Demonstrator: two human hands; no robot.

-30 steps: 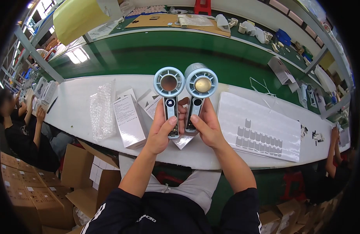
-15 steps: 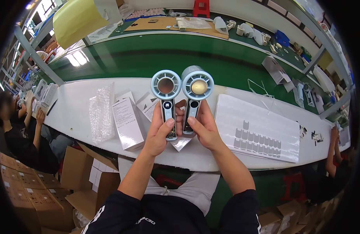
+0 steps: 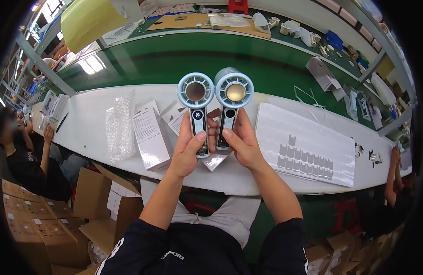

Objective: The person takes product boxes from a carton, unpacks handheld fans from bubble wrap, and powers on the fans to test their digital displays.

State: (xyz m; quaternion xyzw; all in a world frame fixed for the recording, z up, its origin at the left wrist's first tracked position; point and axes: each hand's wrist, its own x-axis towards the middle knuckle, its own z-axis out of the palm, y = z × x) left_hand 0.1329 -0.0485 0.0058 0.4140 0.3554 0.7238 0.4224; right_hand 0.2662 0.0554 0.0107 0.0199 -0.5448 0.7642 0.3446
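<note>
Two light-blue handheld fans are held upright side by side above the white worktop. My left hand (image 3: 187,149) is wrapped round the handle of the left handheld fan (image 3: 199,120), whose small round display reads 20. In my right hand (image 3: 244,144) is the right handheld fan (image 3: 228,117); its round display is dark and its centre looks golden. The lower handles show exposed dark inner parts, and each thumb presses on the front of its handle. Behind and below the hands lie white printed boxes (image 3: 150,137), partly hidden by my left hand.
Bubble wrap (image 3: 120,128) lies left of the boxes. On the right is a white sheet (image 3: 307,146) with rows of grey stickers. Small parts (image 3: 374,157) sit at the far right. A person (image 3: 35,156) works at left, another at right. An opened carton (image 3: 94,197) stands below left.
The view has shifted slightly, so the worktop sits a little higher in the picture. Both hands still hold the two fans, which appear slightly higher.
</note>
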